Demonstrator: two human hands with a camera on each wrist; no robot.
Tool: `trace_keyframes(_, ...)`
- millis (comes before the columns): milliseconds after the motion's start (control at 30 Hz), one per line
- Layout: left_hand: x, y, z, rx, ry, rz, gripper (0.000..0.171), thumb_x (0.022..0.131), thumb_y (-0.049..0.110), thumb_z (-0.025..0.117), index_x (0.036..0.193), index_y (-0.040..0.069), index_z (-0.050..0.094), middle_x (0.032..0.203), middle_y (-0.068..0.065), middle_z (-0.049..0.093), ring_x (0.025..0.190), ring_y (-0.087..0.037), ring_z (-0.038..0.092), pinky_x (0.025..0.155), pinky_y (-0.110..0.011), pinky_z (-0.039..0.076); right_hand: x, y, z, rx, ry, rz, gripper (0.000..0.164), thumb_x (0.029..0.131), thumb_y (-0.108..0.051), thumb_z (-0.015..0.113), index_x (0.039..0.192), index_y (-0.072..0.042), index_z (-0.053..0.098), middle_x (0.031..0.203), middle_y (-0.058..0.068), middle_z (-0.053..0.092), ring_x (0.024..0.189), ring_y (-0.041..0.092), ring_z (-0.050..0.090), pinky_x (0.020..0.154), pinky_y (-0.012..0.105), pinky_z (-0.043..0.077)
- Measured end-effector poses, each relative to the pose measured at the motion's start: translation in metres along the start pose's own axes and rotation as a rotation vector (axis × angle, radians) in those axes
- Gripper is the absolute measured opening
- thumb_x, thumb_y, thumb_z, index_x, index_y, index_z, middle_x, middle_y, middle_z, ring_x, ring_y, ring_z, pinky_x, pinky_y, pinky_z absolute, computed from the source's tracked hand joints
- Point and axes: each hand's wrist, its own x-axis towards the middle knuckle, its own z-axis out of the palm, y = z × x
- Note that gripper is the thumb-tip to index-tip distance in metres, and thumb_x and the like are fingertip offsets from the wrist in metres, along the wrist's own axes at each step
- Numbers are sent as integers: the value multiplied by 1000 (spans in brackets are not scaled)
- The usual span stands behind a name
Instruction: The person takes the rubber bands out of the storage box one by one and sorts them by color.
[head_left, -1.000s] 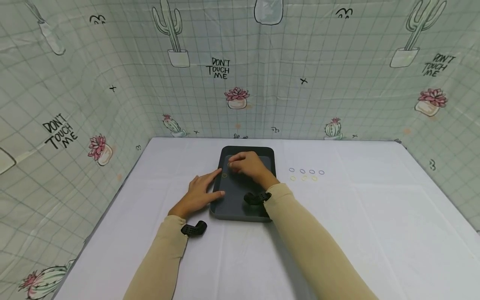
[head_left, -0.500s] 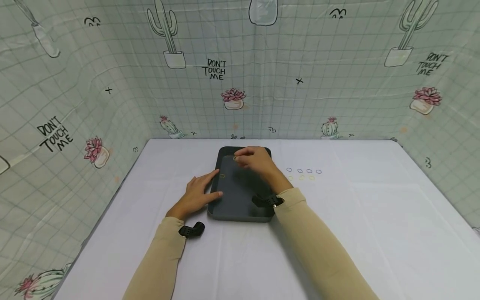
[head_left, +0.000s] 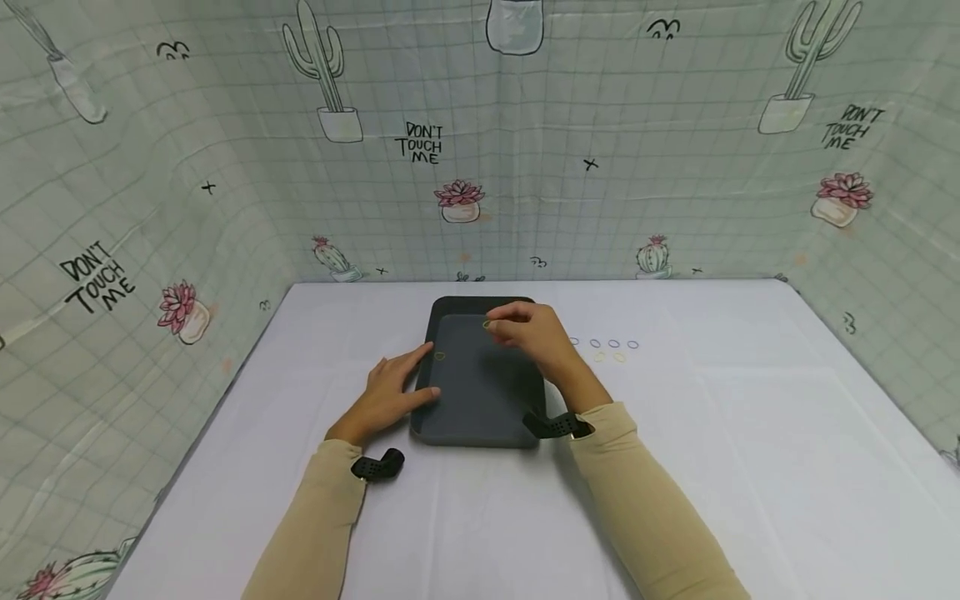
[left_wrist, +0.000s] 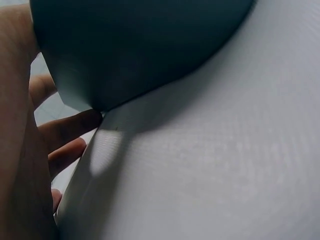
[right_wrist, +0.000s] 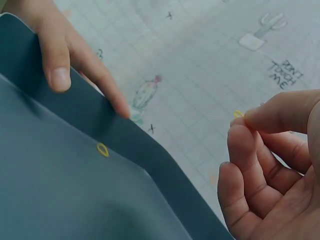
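A dark grey tray (head_left: pixel 480 417) lies on the white table. My left hand (head_left: pixel 382 396) rests on its left rim, fingers and thumb spread out. Over the far part of the tray, my right hand (head_left: pixel 536 335) pinches a small yellow rubber band (right_wrist: pixel 238 114) between thumb and index finger, with the other fingers curled. Another yellow rubber band (right_wrist: pixel 102 149) lies on the tray floor beside the left wall, close to my left fingertips. In the left wrist view, the left fingers (left_wrist: pixel 75 127) touch the tray's outer side.
Right of the tray, a row of purple bands (head_left: pixel 614 343) lies on the table, with yellow bands (head_left: pixel 619 357) in front of it. The right forearm passes close to them. A patterned cloth (head_left: pixel 555 225) stands up behind the table and along both sides.
My right hand has moved right and lifted a little from the tray's far left part, keeping the yellow rubber band pinched. The left hand stays on the rim.
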Motion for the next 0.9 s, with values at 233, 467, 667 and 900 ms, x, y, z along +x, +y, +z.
trace_keyframes(233, -2, -1, -1, -2, 9, 12, 82, 93, 46, 64, 161, 18, 28, 159, -18, 33, 147, -35, 27, 119, -56, 0, -8, 2, -20, -62, 38, -21, 30, 93, -17, 72, 116, 3, 70, 106, 11, 71, 105, 45, 64, 83, 34, 56)
trace_keyframes(467, -1, -1, 2, -6, 3, 7, 82, 93, 45, 65, 161, 17, 28, 159, -18, 33, 147, -36, 27, 119, -57, 0, -17, 6, -41, -79, 59, -8, 30, 93, -16, 71, 115, 5, 70, 106, 13, 70, 104, 48, 63, 82, 34, 57)
trace_keyframes(667, -1, -1, 4, -8, 1, 4, 82, 93, 44, 65, 161, 17, 28, 159, -18, 33, 147, -36, 27, 119, -57, 1, -26, 8, -55, -11, 89, 50, 34, 94, -14, 71, 120, 7, 67, 104, 10, 69, 93, 34, 65, 80, 31, 58)
trace_keyframes(900, -3, -1, 2, -22, 1, 6, 83, 93, 46, 65, 161, 19, 26, 160, -16, 31, 148, -36, 25, 119, -55, -2, -33, 7, -70, 64, 98, 88, 31, 97, -13, 66, 121, 7, 65, 100, 7, 68, 84, 18, 64, 77, 28, 57)
